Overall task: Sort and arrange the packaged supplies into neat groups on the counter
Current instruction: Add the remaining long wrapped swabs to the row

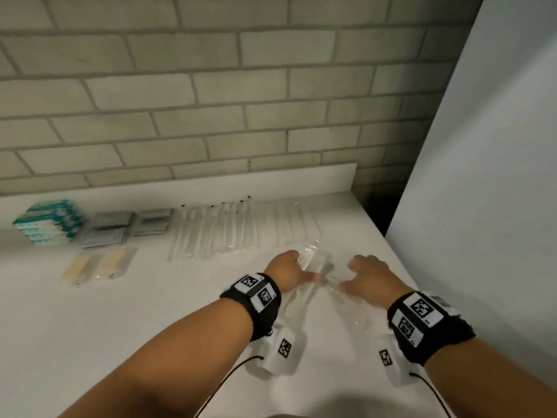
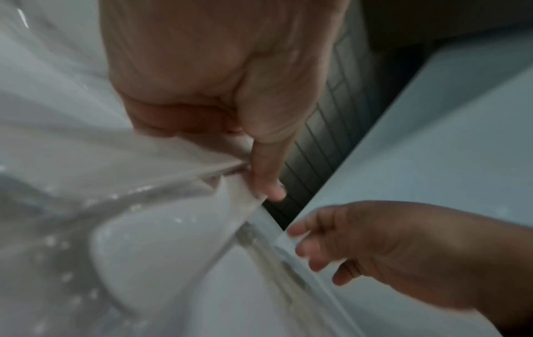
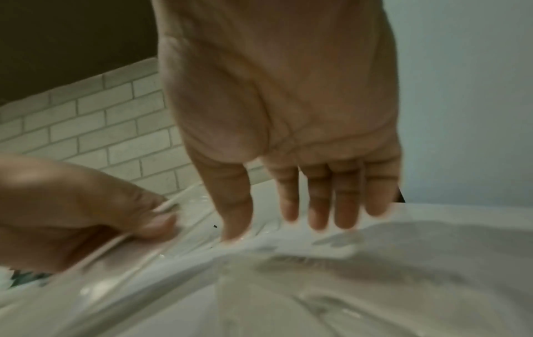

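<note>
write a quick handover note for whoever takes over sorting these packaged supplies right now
Left hand: grips the clear plastic-wrapped packets at the front right of the white counter.
Right hand: open, fingers straight, just reaching those packets and holding nothing.
Done: teal-and-white boxes stacked at far left; grey foil sachets grouped beside them; two cream sticks in clear sleeves in front; long clear-sleeved swabs in a row along the back.
Left: lay the gripped packets into a neat group, probably at the right end of the swab row.
</note>
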